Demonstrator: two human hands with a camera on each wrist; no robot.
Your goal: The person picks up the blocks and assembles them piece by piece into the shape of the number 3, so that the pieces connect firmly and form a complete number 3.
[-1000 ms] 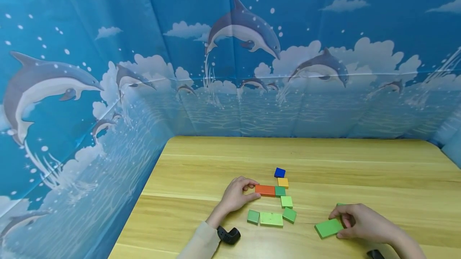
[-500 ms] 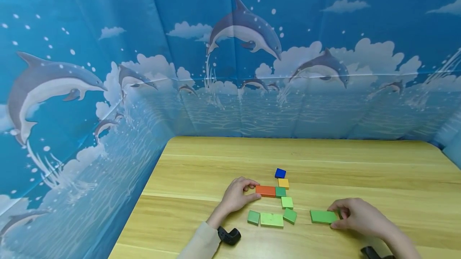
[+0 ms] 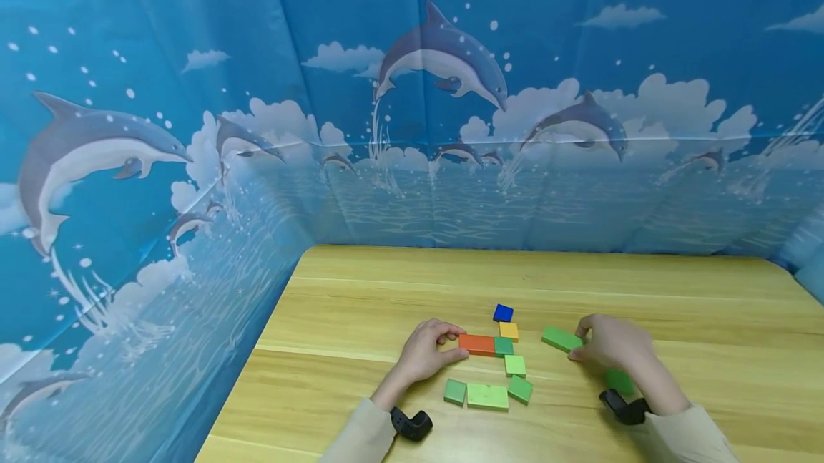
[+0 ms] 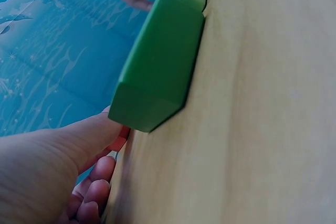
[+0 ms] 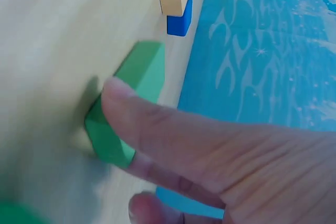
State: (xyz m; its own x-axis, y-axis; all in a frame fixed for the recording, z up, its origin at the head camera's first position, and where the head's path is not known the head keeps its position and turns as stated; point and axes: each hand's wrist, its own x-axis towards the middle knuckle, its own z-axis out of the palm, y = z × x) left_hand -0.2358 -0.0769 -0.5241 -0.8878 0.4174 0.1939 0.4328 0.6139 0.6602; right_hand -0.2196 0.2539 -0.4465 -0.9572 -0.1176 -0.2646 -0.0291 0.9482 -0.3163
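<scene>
My left hand (image 3: pixel 425 352) holds the left end of a red-orange rectangular block (image 3: pixel 476 344) between thumb and fingers. That block's right end meets a small dark green block (image 3: pixel 504 347). Farther right, my right hand (image 3: pixel 614 341) pinches a green rectangular block (image 3: pixel 561 339) by its right end, thumb on the near side. In the right wrist view this green block (image 5: pixel 144 72) is tilted, with a shadow beside it. A yellow-orange block (image 3: pixel 508 332) and a blue block (image 3: pixel 503 313) lie beyond the dark green one, and a light green block (image 3: pixel 515 366) lies on its near side.
Nearer to me lie a green square block (image 3: pixel 455 391), a light green rectangular block (image 3: pixel 487 396) and a tilted green block (image 3: pixel 520 389). Another green block (image 3: pixel 620 381) lies by my right wrist. A dolphin-printed curtain (image 3: pixel 386 198) borders the wooden table (image 3: pixel 360 284).
My right hand has moved forward and slightly left, carrying the green rectangular block, which has turned. The green block by the right wrist has come into fuller view. My left hand stays put.
</scene>
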